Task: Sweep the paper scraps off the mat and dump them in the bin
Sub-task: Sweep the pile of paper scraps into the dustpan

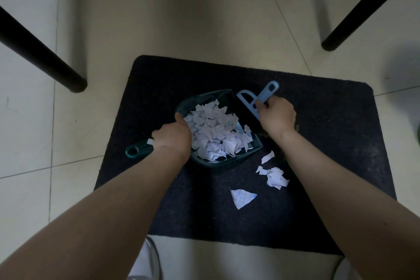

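Sweeping is well along but not finished: most of the paper scraps (213, 132) already lie heaped in the teal dustpan (247, 148), which sits on the dark mat (329, 120) near its middle, while a few loose scraps (273, 175) remain on the mat just toward its near edge from the pan's mouth. I count about four of these stragglers: one small sliver, a crumpled cluster of perhaps two, and one larger gridded piece (242, 198) nearest the near edge. The left hand (173, 135) grips the dustpan where its handle (138, 149) meets the pan, fingers curled round it and thumb over the rim. The right hand (276, 115) has its grip closed round the light blue brush (250, 102), held at the pan's open mouth with the bristles hidden. One dustpan, one brush, one mat. Three dark chair legs (43, 57) stand on the tiled floor (204, 29) beyond the mat. No bin is in view, so by my judgement the last scraps and the dumping are both left to do.
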### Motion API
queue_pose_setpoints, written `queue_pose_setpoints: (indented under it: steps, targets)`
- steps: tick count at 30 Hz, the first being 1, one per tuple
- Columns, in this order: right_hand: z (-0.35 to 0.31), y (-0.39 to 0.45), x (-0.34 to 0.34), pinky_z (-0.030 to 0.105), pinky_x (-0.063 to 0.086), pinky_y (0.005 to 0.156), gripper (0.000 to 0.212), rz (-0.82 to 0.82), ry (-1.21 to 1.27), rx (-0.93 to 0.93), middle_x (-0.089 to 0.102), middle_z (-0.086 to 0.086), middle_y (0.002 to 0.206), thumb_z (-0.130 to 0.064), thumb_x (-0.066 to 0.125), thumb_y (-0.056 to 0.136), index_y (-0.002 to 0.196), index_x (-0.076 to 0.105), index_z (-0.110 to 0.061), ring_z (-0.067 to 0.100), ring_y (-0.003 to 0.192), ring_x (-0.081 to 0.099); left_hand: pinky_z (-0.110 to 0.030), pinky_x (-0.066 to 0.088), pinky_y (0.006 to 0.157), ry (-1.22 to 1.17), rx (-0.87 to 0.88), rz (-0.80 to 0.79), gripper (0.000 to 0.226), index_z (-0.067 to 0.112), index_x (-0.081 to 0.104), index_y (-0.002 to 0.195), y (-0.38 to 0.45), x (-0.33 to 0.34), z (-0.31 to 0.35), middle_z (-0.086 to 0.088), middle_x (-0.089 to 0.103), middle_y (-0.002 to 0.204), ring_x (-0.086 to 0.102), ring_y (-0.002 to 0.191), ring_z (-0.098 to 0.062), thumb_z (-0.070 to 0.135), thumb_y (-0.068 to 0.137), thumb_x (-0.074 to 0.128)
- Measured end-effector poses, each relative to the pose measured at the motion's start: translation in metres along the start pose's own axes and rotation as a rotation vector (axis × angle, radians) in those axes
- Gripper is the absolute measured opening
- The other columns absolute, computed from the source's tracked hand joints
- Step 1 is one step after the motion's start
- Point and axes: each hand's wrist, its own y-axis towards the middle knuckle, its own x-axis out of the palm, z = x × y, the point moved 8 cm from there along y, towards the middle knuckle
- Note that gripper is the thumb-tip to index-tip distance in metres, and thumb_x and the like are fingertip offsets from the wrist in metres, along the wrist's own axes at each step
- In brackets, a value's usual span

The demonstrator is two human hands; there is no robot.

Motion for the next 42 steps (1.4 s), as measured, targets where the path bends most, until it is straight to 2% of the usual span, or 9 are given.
queue_pose_setpoints:
  steps: [5,11,15,18,22,29,33,36,42]
  targets:
    - [0.028,0.010,-0.057,0.033,0.044,0.073,0.033,0.274,-0.078,0.135,0.068,0.019,0.101,-0.030,0.050,0.096,0.099,0.064,-0.001,0.036,0.094,0.064,-0.041,0.042,0.101,0.003,0.019,-0.007,0.097,0.001,-0.012,0.151,0.000,0.001,-0.001,-0.018,0.044,0.140,0.049,0.124,-0.032,0.003,0.087,0.059]
    - [0.029,-0.004,-0.021,0.033,0.046,0.073,0.028,0.043,-0.264,0.045,0.068,0.016,0.097,-0.029,0.050,0.094,0.103,0.066,-0.008,0.035,0.088,0.064,-0.040,0.045,0.097,0.022,0.052,0.036,0.094,0.000,-0.011,0.151,-0.001,-0.001,0.007,-0.017,0.048,0.135,0.053,0.119,-0.030,0.004,0.087,0.057]
    - [0.005,-0.024,0.002,0.028,0.039,0.063,0.024,-0.115,-0.123,-0.077,0.061,0.001,0.074,-0.032,0.051,0.095,0.084,0.064,-0.014,0.020,0.067,0.056,-0.040,0.046,0.093,0.030,0.063,0.058,0.091,-0.001,-0.010,0.151,-0.003,-0.003,0.009,-0.017,0.050,0.132,0.054,0.116,-0.031,0.002,0.087,0.055]
    - [0.015,-0.021,-0.032,0.028,0.036,0.064,0.029,0.057,-0.018,0.027,0.056,-0.001,0.069,-0.033,0.054,0.094,0.078,0.063,-0.010,0.021,0.068,0.054,-0.040,0.046,0.093,0.036,0.073,0.066,0.091,0.000,-0.009,0.152,-0.007,-0.001,0.008,-0.016,0.050,0.132,0.054,0.116,-0.031,0.001,0.087,0.055]
    - [0.061,-0.021,-0.080,0.031,0.039,0.069,0.034,0.277,-0.086,0.196,0.067,0.018,0.092,-0.031,0.053,0.094,0.089,0.065,0.000,0.034,0.085,0.062,-0.040,0.045,0.095,0.044,0.071,0.064,0.092,0.002,-0.010,0.152,-0.010,0.002,0.007,-0.016,0.049,0.134,0.053,0.118,-0.030,0.003,0.087,0.056]
    - [0.100,-0.051,-0.056,0.034,0.045,0.072,0.030,0.159,-0.167,0.289,0.068,0.019,0.096,-0.030,0.051,0.095,0.101,0.065,-0.004,0.036,0.090,0.064,-0.039,0.044,0.095,0.101,0.090,0.070,0.088,0.003,-0.009,0.152,-0.015,0.007,0.006,-0.015,0.050,0.134,0.052,0.118,-0.031,0.006,0.090,0.052]
    - [0.085,-0.068,-0.023,0.030,0.047,0.058,0.024,0.058,-0.101,0.221,0.063,0.003,0.075,-0.032,0.052,0.095,0.091,0.066,-0.013,0.020,0.063,0.059,-0.039,0.044,0.095,0.126,0.100,0.065,0.086,0.002,-0.010,0.152,-0.020,0.009,0.004,-0.015,0.050,0.134,0.052,0.118,-0.031,0.007,0.091,0.051]
    - [0.080,-0.078,-0.021,0.031,0.042,0.059,0.028,0.038,-0.078,0.199,0.052,-0.004,0.062,-0.033,0.052,0.095,0.077,0.060,-0.014,0.019,0.060,0.053,-0.039,0.045,0.094,0.149,0.119,0.092,0.084,0.001,-0.009,0.152,-0.022,0.010,0.002,-0.014,0.051,0.133,0.053,0.117,-0.029,0.006,0.091,0.050]
    - [0.107,-0.094,-0.050,0.027,0.031,0.052,0.035,0.209,-0.027,0.307,0.044,-0.003,0.055,-0.030,0.053,0.095,0.069,0.052,-0.006,0.014,0.049,0.044,-0.040,0.046,0.093,0.157,0.150,0.128,0.084,0.002,-0.008,0.152,-0.028,0.017,-0.001,-0.014,0.052,0.132,0.054,0.115,-0.030,0.003,0.091,0.049]
